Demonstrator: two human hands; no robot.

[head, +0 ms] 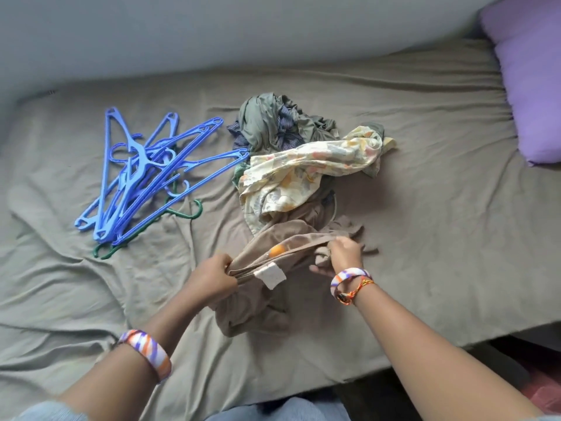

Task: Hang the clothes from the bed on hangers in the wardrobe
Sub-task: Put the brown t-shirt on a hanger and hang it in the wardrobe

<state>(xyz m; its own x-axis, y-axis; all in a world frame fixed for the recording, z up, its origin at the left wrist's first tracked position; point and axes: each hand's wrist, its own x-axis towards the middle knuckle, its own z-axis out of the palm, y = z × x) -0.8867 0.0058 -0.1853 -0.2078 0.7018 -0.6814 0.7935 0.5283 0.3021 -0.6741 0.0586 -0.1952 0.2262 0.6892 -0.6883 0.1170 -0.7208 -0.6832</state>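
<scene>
Wrinkled taupe bed (425,165) carrying blue hangers (145,174) at left, heaped clothes (297,165) at centre, purple pillow (531,80) at upper right.

Hangers (145,174) lie left of clothes (303,165), apparently apart.

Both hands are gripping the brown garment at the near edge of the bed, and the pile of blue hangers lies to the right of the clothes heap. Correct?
Not quite. In the head view the blue hangers lie left of the clothes heap, not right. The rest holds: the left hand and right hand both grip the brown garment.

No readable text; white tag (271,275) on brown garment (258,311) shows no legible print.
</scene>
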